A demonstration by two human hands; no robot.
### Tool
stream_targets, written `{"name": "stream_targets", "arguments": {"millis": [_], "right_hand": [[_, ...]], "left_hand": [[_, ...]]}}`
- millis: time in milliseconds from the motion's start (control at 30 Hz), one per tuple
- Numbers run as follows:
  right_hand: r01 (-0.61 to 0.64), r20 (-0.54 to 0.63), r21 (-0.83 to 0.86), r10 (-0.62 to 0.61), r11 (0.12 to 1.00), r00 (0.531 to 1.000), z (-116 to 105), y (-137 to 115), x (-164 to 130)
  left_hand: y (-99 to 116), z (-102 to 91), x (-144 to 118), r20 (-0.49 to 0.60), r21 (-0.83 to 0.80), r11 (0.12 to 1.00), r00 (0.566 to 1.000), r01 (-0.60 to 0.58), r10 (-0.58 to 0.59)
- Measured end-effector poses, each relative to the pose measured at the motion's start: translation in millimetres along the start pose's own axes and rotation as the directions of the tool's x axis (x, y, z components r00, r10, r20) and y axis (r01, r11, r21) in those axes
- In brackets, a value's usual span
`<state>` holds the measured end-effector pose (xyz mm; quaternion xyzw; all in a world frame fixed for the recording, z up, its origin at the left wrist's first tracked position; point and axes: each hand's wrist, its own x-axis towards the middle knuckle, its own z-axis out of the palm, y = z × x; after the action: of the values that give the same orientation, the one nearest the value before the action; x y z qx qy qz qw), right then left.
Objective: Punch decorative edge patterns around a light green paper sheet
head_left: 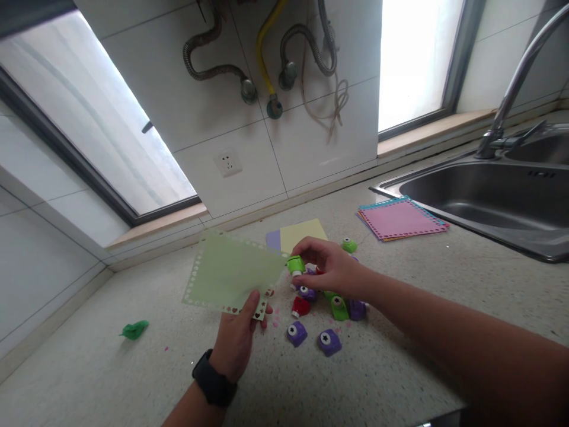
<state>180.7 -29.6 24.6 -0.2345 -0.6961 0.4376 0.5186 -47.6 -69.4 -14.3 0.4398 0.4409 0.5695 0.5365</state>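
Observation:
A pale green sheet of paper (233, 270) with small shapes punched along its edges is pinched at its lower right corner by my left hand (242, 332), which wears a black watch on the wrist. Between the thumb and fingers of my right hand (326, 267) is a bright green craft punch (295, 265), at the sheet's right edge. Whether the paper sits inside its slot I cannot tell. Below lie a red punch (300, 306), two purple punches (297, 333) and a green punch (339, 307). Several more are partly hidden behind my right hand.
Yellow and purple paper (304, 230) lies behind my right hand. A stack of edge-punched coloured sheets (402, 219) rests beside the steel sink (484, 196). A crumpled green item (134, 330) is on the counter at left. Pink paper bits are scattered near the punches.

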Motion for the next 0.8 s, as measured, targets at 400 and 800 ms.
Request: {"name": "stream_targets", "arguments": {"millis": [400, 800], "right_hand": [[-0.009, 0.026, 0.000, 0.009, 1.000, 1.000, 0.4, 1.4, -0.5], [-0.013, 0.014, -0.044, 0.014, 0.999, 1.000, 1.5, 1.5, -0.8]], "left_hand": [[-1.6, -0.4, 0.9, -0.016, 0.008, 1.000, 1.000, 0.001, -0.001], [-1.5, 0.2, 1.1, -0.021, 0.006, 1.000, 1.000, 0.000, 0.000]]}}
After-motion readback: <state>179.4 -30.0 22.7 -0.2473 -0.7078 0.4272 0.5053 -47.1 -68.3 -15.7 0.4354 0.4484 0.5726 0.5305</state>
